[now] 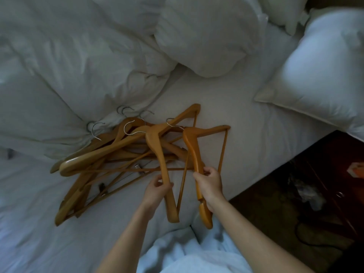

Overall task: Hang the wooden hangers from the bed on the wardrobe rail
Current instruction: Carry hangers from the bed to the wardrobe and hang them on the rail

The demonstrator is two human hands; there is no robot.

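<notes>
Our left hand is clenched around the near arm of one wooden hanger, thumb and fingers wrapped about the wood just above its rounded end; our right hand grips the near arm of a second hanger, fingers curled over the top and the arm's tip sticking out below the palm. The two held hangers stand side by side, close but apart at the hands; each runs up and away from us to its shoulder, and each has a thin crossbar slanting down beside it; the metal hook of the right-hand one curves off toward the left.

Just to the left of our hands lies the pile of hangers, heaped and crossed over one another on the white sheet of the bed; their steel hooks point up toward the rumpled duvet, and a few small metal clips show among the lower bars. The left-hand hanger overlaps the pile at its upper end; whether it touches the others there we cannot tell.

Farther out, pillows crowd the head of the bed at the top and right; a dark wooden bedside cabinet stands off the bed's right edge, with a dark cord on the floor near it.
</notes>
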